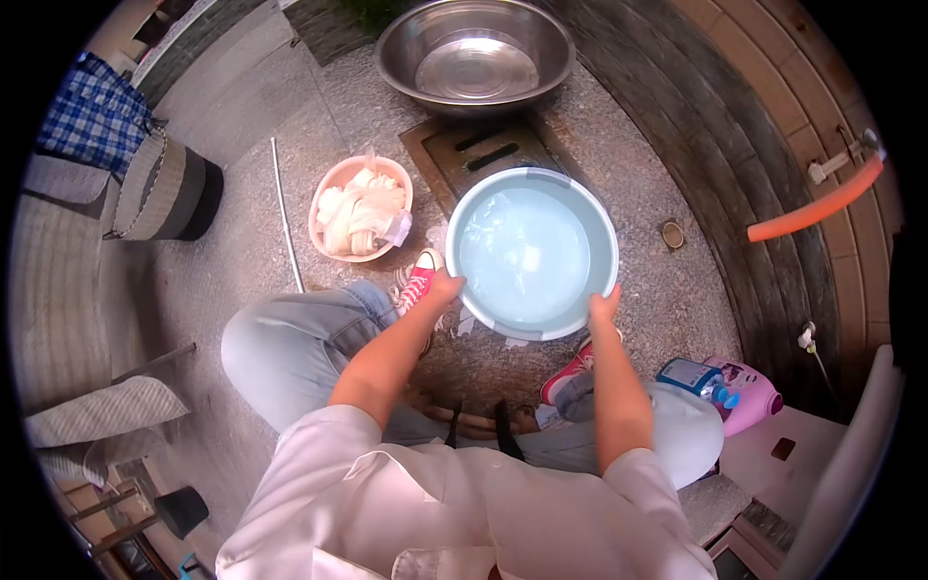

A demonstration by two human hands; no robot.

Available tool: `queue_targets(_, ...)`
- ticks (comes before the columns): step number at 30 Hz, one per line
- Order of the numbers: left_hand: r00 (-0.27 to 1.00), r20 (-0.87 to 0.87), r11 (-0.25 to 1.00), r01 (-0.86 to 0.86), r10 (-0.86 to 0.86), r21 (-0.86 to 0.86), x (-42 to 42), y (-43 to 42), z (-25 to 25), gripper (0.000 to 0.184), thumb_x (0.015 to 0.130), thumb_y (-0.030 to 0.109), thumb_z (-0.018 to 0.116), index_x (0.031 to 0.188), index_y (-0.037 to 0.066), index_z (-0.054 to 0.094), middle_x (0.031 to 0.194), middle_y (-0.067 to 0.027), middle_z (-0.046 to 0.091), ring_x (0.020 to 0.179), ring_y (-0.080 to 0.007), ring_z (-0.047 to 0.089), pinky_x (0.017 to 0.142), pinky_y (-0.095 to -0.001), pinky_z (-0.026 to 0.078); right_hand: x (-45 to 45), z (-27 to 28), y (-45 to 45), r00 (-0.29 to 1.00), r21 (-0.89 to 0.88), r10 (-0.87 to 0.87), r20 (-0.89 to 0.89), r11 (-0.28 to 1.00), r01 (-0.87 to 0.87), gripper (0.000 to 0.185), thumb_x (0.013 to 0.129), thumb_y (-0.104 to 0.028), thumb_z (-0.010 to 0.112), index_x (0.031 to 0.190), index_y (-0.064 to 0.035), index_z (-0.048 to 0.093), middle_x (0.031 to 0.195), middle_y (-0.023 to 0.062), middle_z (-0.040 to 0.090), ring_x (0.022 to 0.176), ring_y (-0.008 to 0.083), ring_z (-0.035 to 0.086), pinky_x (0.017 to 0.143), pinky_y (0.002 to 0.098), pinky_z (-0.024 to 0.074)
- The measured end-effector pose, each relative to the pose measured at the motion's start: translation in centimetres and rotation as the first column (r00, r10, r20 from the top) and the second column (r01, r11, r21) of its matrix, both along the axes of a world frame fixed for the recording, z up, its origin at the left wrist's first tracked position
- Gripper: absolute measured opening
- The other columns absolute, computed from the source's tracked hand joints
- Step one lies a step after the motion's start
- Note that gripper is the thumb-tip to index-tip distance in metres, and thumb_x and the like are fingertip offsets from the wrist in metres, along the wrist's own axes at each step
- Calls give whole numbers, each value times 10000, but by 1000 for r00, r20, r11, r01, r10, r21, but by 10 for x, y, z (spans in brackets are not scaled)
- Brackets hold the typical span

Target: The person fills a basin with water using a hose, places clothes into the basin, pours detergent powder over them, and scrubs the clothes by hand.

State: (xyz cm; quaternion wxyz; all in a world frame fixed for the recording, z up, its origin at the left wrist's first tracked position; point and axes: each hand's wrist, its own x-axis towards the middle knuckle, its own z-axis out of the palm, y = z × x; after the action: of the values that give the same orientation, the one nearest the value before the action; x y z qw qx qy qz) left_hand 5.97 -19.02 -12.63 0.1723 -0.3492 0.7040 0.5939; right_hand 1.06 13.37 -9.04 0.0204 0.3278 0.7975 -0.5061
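Note:
A round light-blue basin [527,253] with clear water in it is between my knees, just short of the floor drain. My left hand [446,286] grips its rim at the lower left, the thumb visible and the other fingers hidden by the wall. At the lower right, my right hand [605,305] holds the rim in the same way. Whether the basin rests on the ground or is slightly lifted, I cannot tell. Left of it stands a small peach basin [316,224] holding cream-coloured cloth [360,215] and a clear plastic piece.
A large steel bowl [477,66] stands beyond the drain cover [425,159]. An orange hose [817,206] hangs from the wall tap at right. Blue and pink bottles [749,391] are by my right knee. A white stick [286,215] and a woven basket [155,188] lie left.

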Motion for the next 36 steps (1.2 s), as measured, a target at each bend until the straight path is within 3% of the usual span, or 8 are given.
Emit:
queue_targets(6,937,224,963,254,-268,91,-9,-28,38,321,706,219,636,888,-41,582,748,-148,605,667,-293,616,568,-385,516,-7,-1,-11,995,-222,-65,-76,974,47,556,649,40,437,1197,-24,371,1071,174,523,996,296,512,864,364,404)
queue_targets(8,869,95,810,489,-486,-325,-20,-54,29,309,668,220,651,826,-40,598,680,-166,590,596,-344,587,590,-423,495,-11,3,-14,998,0,-56,28,998,56,577,650,35,441,1216,-34,348,1075,184,521,1006,332,505,863,370,411)
queue_targets(10,973,-37,819,171,-227,-547,-35,-75,86,412,613,250,687,941,21,589,875,-189,592,809,-377,569,754,-456,439,-14,9,-29,990,121,-74,122,991,59,577,675,-10,479,1234,-69,344,1198,188,434,1120,337,423,940,442,332)
queue_targets(13,947,-17,410,123,-321,-904,-44,-110,138,837,520,367,754,1243,217,360,1315,-146,265,1219,-381,215,921,-589,215,-17,33,-62,991,675,-111,76,737,31,550,720,-35,484,1246,-112,340,1310,172,297,1216,333,304,1009,515,164)
queue_targets(17,888,411,459,458,-205,-762,-53,-174,142,1246,402,451,806,1355,358,10,1426,-99,-114,1276,-436,-69,909,-703,44,-31,55,-94,919,698,371,-135,693,-177,529,707,-25,484,1216,-133,391,1340,158,229,1250,318,235,1015,543,70)
queue_targets(23,824,486,458,566,-291,-685,-66,-217,98,1241,408,417,811,1348,383,1,1419,-123,-123,1277,-437,-54,932,-683,62,-33,74,-145,689,548,661,-296,709,-444,454,698,5,444,1140,-99,464,1260,148,359,1191,326,326,1020,504,136)
queue_targets(30,893,348,519,450,-287,-726,-87,-229,45,703,570,329,728,1210,242,451,1368,-124,257,1207,-419,276,897,-601,305,-29,62,-191,615,383,749,-247,659,-648,378,700,40,424,1053,-61,515,1185,135,444,1126,307,407,965,409,288)
queue_targets(36,979,-23,778,148,-204,-610,-115,-260,22,412,620,293,649,959,61,619,922,-160,618,873,-276,591,790,-361,453,-35,60,-224,574,276,753,-322,655,-704,368,710,42,457,1068,-30,503,1128,161,473,1072,301,452,918,349,355)
